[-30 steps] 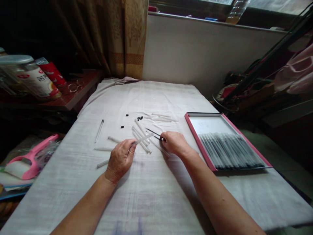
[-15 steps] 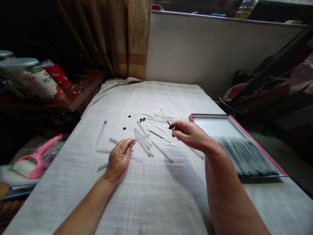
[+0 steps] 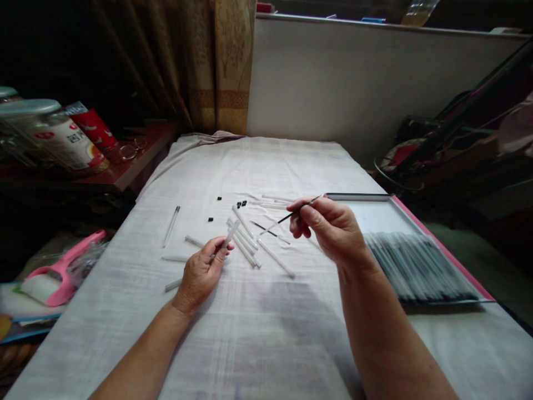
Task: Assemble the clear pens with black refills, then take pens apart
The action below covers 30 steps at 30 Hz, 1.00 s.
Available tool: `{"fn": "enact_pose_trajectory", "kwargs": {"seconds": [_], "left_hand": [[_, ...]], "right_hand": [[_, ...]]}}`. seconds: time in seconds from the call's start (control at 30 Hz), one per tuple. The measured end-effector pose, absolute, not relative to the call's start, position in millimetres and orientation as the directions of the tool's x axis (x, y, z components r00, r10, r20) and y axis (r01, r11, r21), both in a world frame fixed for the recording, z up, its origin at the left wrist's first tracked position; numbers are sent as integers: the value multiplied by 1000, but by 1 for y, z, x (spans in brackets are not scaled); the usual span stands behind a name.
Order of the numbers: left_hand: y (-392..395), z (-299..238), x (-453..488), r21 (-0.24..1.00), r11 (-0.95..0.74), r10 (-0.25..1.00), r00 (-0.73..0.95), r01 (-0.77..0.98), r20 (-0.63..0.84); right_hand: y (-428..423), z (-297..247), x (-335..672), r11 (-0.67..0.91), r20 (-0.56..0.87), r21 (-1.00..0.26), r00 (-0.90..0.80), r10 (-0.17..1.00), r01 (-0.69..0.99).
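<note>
Two hands are over the worktop in the head view. The fingers of the left hand pinch a white pen tube, and one end pokes out toward the far edge. The fingers of the right hand pinch a black pen refill, with its pale end pointing down and left. The two are apart. It looks like the step is bringing a refill to a tube. I think the next move needs both ends lined up, slow and straight.

More white tubes lie around the middle of the worktop, with another refill just beside them. Small black plugs sit past them, toward the far edge. One pen lies near the left edge. By the right edge is a pink-rimmed box, with lots of pens in its near part.
</note>
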<state>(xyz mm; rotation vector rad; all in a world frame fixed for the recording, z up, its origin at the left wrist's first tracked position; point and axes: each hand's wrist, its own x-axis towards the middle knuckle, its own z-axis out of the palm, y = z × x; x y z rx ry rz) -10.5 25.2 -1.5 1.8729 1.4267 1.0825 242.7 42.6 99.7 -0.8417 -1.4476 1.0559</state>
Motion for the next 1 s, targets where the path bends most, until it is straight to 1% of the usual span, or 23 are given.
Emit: {"fn": "enact_pose_trajectory", "kwargs": {"seconds": [0.1, 0.23, 0.33, 0.5, 0.6, 0.7, 0.77, 0.9, 1.0], "left_hand": [[25, -6, -11, 785, -327, 944, 147, 526, 294], [25, -6, -11, 757, -369, 928, 170, 539, 331], [25, -5, -11, 714, -421, 904, 197, 559, 379], [25, -5, -11, 635, -514, 850, 242, 576, 468], [26, -6, -11, 622, -530, 839, 250, 576, 484], [25, -5, -11, 614, -530, 837, 248, 584, 487], [25, -4, -11, 612, -522, 842, 242, 594, 483], [25, -3, -12, 621, -504, 852, 225, 601, 473], [25, -4, -12, 615, -507, 847, 216, 604, 486]], "right_hand": [[44, 95, 233, 360, 362, -932, -46, 931, -38], [46, 92, 229, 326, 327, -945, -3, 945, -32], [47, 92, 228, 301, 300, -951, 31, 953, -74], [50, 87, 225, 271, 274, -945, 11, 962, -180], [52, 84, 224, 274, 278, -943, 9, 961, -190], [53, 83, 226, 301, 299, -942, 35, 954, -150], [54, 84, 228, 287, 286, -953, 29, 958, -93], [57, 82, 230, 139, 133, -989, -100, 986, 56], [58, 77, 229, 40, 21, -995, -187, 982, 95]]}}
